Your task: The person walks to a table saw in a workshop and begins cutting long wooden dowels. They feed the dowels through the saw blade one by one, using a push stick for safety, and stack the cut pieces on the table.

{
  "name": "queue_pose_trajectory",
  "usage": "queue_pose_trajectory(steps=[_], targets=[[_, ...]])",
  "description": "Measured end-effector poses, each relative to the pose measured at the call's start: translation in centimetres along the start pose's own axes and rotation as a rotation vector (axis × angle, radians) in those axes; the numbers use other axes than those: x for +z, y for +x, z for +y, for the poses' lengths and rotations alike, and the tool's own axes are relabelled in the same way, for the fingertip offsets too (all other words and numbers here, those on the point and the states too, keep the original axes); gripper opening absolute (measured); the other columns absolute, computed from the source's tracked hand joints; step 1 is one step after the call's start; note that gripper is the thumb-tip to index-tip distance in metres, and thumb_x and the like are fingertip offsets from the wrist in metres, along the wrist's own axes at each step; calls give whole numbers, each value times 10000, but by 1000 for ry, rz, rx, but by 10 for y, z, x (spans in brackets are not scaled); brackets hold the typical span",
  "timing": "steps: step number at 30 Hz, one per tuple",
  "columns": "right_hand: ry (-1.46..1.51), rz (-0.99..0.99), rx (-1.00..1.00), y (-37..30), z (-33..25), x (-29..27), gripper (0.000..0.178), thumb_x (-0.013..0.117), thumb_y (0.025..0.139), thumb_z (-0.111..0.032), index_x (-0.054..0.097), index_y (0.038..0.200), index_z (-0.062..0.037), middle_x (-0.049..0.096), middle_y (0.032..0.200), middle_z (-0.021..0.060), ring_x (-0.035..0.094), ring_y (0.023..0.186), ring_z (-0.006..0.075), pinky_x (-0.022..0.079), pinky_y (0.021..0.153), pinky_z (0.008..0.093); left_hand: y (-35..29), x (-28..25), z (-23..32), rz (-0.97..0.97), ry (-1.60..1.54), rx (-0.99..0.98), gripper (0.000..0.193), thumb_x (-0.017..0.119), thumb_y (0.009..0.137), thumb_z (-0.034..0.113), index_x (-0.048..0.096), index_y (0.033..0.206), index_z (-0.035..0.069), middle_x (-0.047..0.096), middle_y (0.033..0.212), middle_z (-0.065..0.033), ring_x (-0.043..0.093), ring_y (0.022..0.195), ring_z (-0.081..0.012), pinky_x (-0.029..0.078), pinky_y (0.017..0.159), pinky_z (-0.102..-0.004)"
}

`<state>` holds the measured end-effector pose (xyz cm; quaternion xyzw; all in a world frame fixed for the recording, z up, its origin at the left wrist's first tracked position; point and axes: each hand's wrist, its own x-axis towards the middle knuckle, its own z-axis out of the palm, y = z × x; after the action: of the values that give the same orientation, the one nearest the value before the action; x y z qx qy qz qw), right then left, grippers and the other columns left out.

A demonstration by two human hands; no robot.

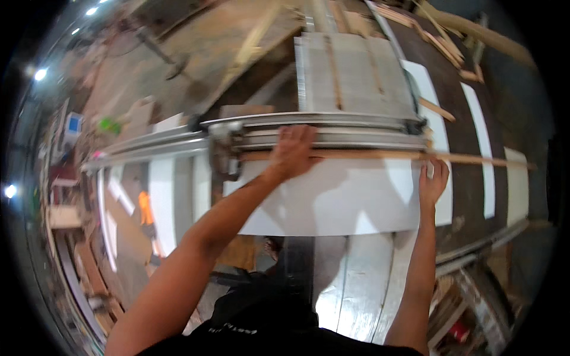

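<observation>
A long, thin wooden strip point(368, 155) lies along the near side of a silver metal fence point(350, 137) and sticks out past its right end. My left hand point(293, 151) reaches over the fence, fingers on the metal rail and thumb against the strip, clasping the two together. Further right, near the fence's end, my right hand point(434, 180) has its fingers bent at the strip's near edge, pinching it. A white panel point(332, 199) is spread flat below the strip, under shadows from my arms. The undersides of both hands are hidden.
Beyond the fence stands a grey metal table point(362, 71) with slots. White strips point(480, 148) and wood offcuts point(442, 50) lie on the dark surface at right. An orange object point(145, 207) sits at left. A metal rail point(481, 246) borders the near right.
</observation>
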<state>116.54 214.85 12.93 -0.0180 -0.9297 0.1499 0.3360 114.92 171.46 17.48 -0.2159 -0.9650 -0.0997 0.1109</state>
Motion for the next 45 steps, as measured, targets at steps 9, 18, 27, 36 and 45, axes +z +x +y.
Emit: queue_pose_trajectory(steps=[9, 18, 27, 36, 45], targets=[[131, -471, 285, 105, 75, -8, 418, 741, 792, -127, 686, 1200, -55, 691, 964, 141, 674, 840, 260, 536, 783, 374, 10, 3, 10, 137, 0, 87, 811, 833, 675, 452, 503, 1302, 57, 534, 1196, -118, 498, 1112, -311, 340, 973, -463], [115, -429, 194, 88, 120, 2, 314, 741, 783, -117, 730, 1090, -52, 700, 964, 132, 677, 856, 258, 541, 798, 366, 11, 6, 12, 123, 15, 45, 829, 854, 651, 450, 512, 1298, 61, 547, 1201, -112, 500, 1131, -301, 342, 978, -468], [234, -574, 267, 121, 68, 7, 339, 790, 791, -218, 738, 1076, -40, 713, 990, 146, 682, 870, 265, 538, 810, 376, 11, 4, 14, 125, 62, 40, 842, 881, 612, 403, 510, 1286, 61, 540, 1183, -115, 497, 1124, -308, 337, 985, -458], [107, -495, 283, 127, 82, 20, 322, 794, 780, -274, 733, 994, -42, 723, 959, 166, 693, 846, 327, 540, 793, 412, 9, -1, 12, 90, 50, 42, 856, 872, 630, 413, 485, 1306, 56, 529, 1194, -139, 491, 1133, -325, 332, 991, -472], [125, -502, 129, 101, 159, -45, 613, 797, 726, -174, 625, 1298, -37, 550, 1359, 214, 547, 1243, 334, 472, 1027, 419, 14, 2, 20, 121, -7, 70, 832, 863, 641, 419, 498, 1297, 58, 534, 1204, -124, 491, 1132, -317, 332, 982, -475]])
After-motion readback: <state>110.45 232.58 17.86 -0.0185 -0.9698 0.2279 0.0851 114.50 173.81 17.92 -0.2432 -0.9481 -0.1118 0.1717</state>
